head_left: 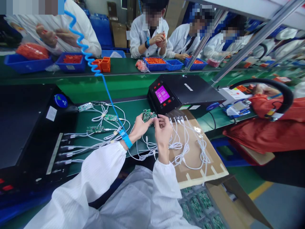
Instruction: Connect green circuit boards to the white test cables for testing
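Green circuit boards [147, 115] are gripped in my left hand [140, 128], held up over the near side of the bench. Its wrist wears a blue strap joined to a coiled cord. My right hand [163, 128] is closed, with thumb and fingertips pinching the edge of a circuit board right beside the left thumb. How many boards are in the hands I cannot tell. Below them lie white cables [149, 144] with loose plugs. To the left, more circuit boards [95, 129] rest on the bench, wired to white cables.
A black tester [164, 93] with a lit screen stands ahead; a black box [28, 111] with plugged-in cables stands left. Cardboard [197, 152] carries cables at right, above a tray of boards [200, 205]. Across the bench, people handle orange parts by blue bins [156, 65]. A blue coiled cord [83, 47] hangs down.
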The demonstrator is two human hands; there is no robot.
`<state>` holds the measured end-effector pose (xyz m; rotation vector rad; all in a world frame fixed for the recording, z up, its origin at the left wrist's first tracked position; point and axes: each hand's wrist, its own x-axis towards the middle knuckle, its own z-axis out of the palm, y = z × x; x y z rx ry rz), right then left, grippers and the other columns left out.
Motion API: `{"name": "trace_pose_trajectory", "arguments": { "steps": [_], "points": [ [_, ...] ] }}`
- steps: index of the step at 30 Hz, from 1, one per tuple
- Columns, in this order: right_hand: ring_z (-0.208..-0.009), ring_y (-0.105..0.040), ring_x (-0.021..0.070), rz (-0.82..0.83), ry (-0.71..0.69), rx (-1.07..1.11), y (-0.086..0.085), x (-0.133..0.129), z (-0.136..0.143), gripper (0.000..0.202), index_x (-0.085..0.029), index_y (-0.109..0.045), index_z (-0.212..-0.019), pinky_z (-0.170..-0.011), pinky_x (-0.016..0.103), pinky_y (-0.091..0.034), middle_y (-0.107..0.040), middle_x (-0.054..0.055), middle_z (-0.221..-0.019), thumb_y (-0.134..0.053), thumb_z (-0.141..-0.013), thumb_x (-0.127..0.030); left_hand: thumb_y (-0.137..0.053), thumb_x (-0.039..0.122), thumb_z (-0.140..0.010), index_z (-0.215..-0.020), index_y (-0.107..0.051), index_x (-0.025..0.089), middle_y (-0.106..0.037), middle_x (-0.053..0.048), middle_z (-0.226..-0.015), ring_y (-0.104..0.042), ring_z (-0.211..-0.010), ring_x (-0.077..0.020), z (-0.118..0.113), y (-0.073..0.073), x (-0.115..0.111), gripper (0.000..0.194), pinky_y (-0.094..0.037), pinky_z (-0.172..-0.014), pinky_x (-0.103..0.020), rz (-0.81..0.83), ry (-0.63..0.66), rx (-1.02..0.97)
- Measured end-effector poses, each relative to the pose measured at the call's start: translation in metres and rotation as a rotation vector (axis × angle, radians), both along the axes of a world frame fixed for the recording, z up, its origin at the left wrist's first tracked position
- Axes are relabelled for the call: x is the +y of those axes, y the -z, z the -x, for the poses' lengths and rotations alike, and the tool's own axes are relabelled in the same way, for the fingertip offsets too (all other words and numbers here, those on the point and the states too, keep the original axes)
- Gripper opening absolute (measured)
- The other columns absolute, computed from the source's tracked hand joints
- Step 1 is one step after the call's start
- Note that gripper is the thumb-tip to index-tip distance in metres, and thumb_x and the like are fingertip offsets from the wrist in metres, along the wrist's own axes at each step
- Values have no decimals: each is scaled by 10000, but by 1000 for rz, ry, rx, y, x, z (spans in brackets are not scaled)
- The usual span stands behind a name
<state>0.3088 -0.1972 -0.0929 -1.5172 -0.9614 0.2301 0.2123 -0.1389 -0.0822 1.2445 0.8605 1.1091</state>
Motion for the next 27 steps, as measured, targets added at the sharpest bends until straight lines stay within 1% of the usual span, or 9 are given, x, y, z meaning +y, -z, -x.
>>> {"name": "trace_pose_trajectory", "arguments": {
  "steps": [2, 4, 7, 12, 17, 22, 27],
  "points": [
    [-794, -682, 182, -9, 56, -59, -2, 0, 1, 278, -186, -733, -1041, -758, 332, -558, -745, 63, -928, -614, -966, -427, -776, 206, -836, -1058, -736, 142, -790, -103, -1087, -732, -1012, -241, 0, 2, -1, 234, -547, -945, -370, 10, -4, 22],
    [-822, -676, 188, -16, 94, -119, -4, 0, 0, 262, -189, -737, -1000, -772, 337, -545, -740, 75, -957, -598, -976, -410, -768, 208, -844, -1061, -738, 139, -788, -106, -1087, -731, -1004, -244, 0, 3, -1, 230, -546, -936, -370, 4, 5, 30],
    [-814, -662, 188, -27, 108, -175, -5, 0, 0, 253, -186, -733, -994, -777, 339, -538, -731, 79, -957, -583, -980, -389, -756, 208, -853, -1056, -749, 146, -789, -100, -1082, -730, -1013, -245, 0, 4, -2, 213, -544, -941, -365, -13, 29, 26],
    [-803, -647, 182, -52, 121, -197, -4, 2, 1, 246, -187, -725, -980, -759, 327, -536, -721, 78, -956, -562, -992, -371, -750, 201, -858, -1057, -769, 161, -798, -83, -1073, -738, -1000, -235, -2, 5, -3, 205, -556, -938, -350, -18, 41, 31],
    [-787, -633, 178, -50, 128, -228, -2, 6, -2, 242, -195, -712, -954, -765, 328, -535, -708, 67, -931, -556, -989, -375, -737, 235, -883, -1105, -774, 168, -797, -87, -1102, -735, -1038, -250, 1, 5, -1, 235, -562, -951, -356, -88, 63, 105],
    [-799, -639, 183, -44, 116, -207, -2, 10, 1, 253, -194, -698, -953, -758, 330, -538, -701, 74, -942, -538, -990, -385, -704, 209, -902, -1144, -768, 163, -782, -115, -1158, -721, -1101, -277, 3, 4, -3, 255, -547, -1001, -388, -184, 61, 168],
    [-819, -657, 190, -40, 185, -111, -2, 8, 6, 234, -198, -675, -1005, -770, 342, -547, -699, 74, -955, -551, -983, -395, -707, 180, -898, -1153, -765, 172, -777, -117, -1190, -725, -1107, -283, -1, -2, -9, 262, -542, -1016, -408, -203, 49, 149]
  ]
}}
